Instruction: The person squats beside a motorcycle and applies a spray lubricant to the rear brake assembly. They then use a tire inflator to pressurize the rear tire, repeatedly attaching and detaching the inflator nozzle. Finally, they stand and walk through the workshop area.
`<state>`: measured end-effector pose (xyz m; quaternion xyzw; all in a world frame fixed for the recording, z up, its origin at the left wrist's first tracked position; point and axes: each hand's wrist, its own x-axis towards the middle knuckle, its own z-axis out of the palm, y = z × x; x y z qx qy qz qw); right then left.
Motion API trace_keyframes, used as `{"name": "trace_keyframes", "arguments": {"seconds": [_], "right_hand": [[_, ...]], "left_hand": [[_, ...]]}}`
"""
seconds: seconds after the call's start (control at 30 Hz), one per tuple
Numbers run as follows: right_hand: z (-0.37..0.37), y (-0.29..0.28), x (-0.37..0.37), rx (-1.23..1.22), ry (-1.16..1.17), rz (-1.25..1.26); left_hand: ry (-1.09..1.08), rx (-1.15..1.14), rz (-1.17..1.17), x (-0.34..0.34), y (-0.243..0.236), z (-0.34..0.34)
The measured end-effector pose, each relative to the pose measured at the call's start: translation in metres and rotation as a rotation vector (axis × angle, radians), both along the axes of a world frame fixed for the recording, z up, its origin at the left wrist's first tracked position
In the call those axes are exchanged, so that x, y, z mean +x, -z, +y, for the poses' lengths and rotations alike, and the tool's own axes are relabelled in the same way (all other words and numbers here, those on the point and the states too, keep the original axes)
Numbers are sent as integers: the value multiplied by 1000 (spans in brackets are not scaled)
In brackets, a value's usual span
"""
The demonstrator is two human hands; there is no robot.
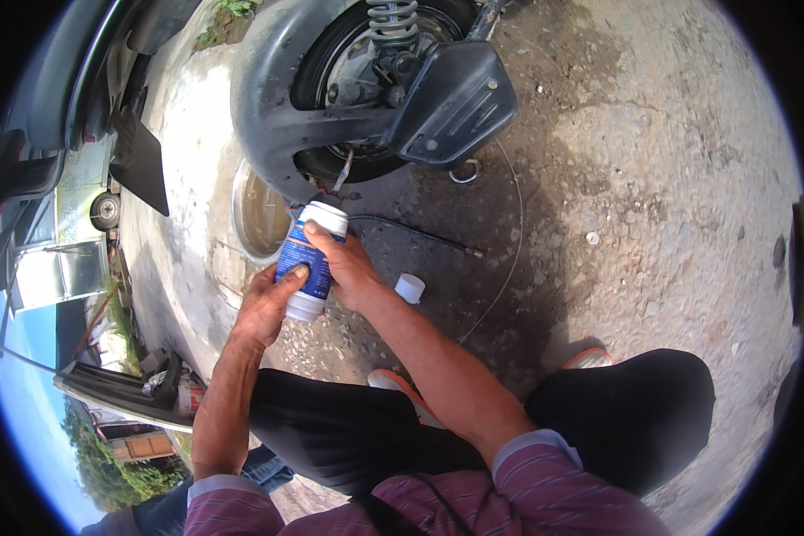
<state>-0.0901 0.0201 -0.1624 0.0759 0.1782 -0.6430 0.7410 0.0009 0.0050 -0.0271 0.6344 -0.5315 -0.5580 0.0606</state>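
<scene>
Both hands are closed around a white plastic bottle (pixel 302 254) with a blue printed label. My left hand (pixel 266 305) grips its near left side, the thumb lying across the label. My right hand (pixel 350 270) wraps its right side, with the thumb pressed high on the label. The bottle's smooth white end points away from me, and its ribbed white end points toward me. A white cap (pixel 409 288) lies on the ground just right of my right wrist. The fingers behind the bottle are hidden.
Ahead stands a wheel (pixel 311 82) with a coil spring (pixel 393 20) and a black cover (pixel 456 103). A round basin (pixel 261 214) holding murky liquid sits left. A black hose (pixel 420 234), a metal ring (pixel 464 171) and a thin wire (pixel 515 259) lie on the rough ground.
</scene>
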Motion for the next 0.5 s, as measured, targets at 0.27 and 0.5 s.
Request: {"name": "trace_keyframes", "arguments": {"seconds": [0.27,0.5], "right_hand": [[-8,-12,-12,189,50,-67],[-19,-16,5,343,91,90]], "left_hand": [[218,-195,-299,12,7,-6],[118,-516,-471,-21,29,2]]}}
